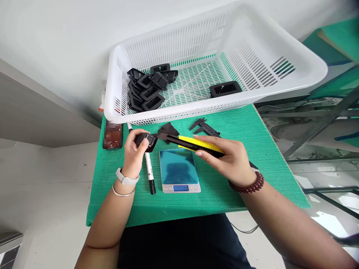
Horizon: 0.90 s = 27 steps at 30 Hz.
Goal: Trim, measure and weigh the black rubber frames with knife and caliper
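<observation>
My left hand [135, 150] is closed around a small black plastic part [146, 139], thumb pressed on its face. My right hand [228, 158] grips a yellow and black utility knife [200, 145], and its dark blade end points left and touches or nearly touches the edge of the part. Below the knife sits a digital scale [179, 168] with a shiny blue-green plate. A white marker with a black cap [150, 173] lies between the scale and my left wrist. Behind the blade rests a dark, rough flat piece [168, 130].
A white plastic basket [174, 115] stands at the back of the green-covered table [224, 200]. Several black frame-like parts [150, 91] are heaped at its left, and another black part [226, 89] lies farther right. Black calipers [206, 127] and a phone [113, 134] lie before the basket.
</observation>
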{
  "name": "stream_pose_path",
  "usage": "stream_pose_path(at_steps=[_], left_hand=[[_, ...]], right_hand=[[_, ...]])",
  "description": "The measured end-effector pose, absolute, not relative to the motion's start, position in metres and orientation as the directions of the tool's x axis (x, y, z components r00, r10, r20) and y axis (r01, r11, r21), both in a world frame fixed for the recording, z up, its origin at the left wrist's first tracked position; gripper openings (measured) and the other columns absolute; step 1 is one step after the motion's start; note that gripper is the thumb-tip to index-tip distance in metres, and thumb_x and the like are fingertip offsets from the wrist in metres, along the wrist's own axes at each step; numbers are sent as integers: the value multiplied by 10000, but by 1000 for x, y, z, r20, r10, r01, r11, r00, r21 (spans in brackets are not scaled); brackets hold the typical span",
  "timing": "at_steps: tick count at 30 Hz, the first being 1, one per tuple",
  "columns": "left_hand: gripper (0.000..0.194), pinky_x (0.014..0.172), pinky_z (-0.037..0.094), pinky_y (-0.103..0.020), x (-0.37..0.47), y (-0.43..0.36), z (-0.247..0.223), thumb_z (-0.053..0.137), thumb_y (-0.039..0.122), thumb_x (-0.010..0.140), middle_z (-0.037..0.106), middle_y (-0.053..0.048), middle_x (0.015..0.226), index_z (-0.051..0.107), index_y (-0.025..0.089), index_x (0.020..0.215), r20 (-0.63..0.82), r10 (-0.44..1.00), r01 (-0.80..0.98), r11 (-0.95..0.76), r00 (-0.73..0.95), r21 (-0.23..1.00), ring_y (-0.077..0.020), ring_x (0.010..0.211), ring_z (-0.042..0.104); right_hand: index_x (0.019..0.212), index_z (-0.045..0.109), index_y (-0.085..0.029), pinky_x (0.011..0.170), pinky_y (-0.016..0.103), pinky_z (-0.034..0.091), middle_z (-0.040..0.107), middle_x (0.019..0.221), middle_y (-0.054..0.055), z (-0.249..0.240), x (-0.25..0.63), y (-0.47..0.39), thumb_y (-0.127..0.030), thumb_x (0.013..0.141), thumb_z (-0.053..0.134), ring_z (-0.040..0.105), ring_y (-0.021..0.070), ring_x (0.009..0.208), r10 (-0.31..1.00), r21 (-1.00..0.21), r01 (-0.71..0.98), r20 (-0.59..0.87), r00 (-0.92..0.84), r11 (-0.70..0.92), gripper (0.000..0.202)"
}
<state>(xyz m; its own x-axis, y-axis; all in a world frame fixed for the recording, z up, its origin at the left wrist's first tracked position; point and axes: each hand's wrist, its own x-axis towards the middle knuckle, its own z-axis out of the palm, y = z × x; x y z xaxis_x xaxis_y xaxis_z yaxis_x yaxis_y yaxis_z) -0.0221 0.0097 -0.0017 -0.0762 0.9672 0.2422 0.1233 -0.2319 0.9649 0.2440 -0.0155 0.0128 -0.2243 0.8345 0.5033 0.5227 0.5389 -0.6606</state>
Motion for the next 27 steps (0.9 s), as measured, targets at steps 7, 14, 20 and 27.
stream_pose_path(at_steps=[7, 14, 20, 27], left_hand=[[322, 926, 503, -378, -22, 10, 0, 663, 525, 824, 610, -40, 988, 643, 256, 1000, 239, 968, 106, -231, -80, 967, -211, 966, 627], [324, 898, 503, -358, -21, 9, 0, 673, 516, 821, 613, -40, 979, 644, 250, 1003, 242, 967, 116, -232, -80, 966, -214, 990, 621], [320, 926, 505, -371, -21, 9, 0, 681, 508, 815, 610, -41, 988, 654, 247, 998, 252, 963, 104, -242, -97, 965, -218, 995, 623], [306, 926, 502, -362, -21, 10, 0, 689, 490, 818, 601, -37, 988, 651, 254, 1009, 257, 963, 96, -249, -83, 964, -213, 1010, 616]], right_hand=[[1151, 703, -240, 717, 263, 636, 777, 1046, 38, 15, 244, -17, -307, 868, 707, 765, 190, 827, 802, -652, 472, 532, -273, 593, 291], [1160, 698, -211, 720, 265, 629, 780, 1029, 58, 12, 244, -15, -298, 862, 718, 764, 194, 828, 821, -649, 523, 532, -207, 552, 311], [1160, 698, -217, 727, 244, 631, 775, 1057, 50, 14, 245, -16, -315, 878, 700, 763, 179, 833, 786, -630, 476, 546, -290, 613, 298], [1168, 695, -219, 754, 255, 635, 776, 1051, 48, 11, 243, -16, -306, 873, 708, 763, 188, 858, 808, -640, 510, 539, -235, 575, 307]])
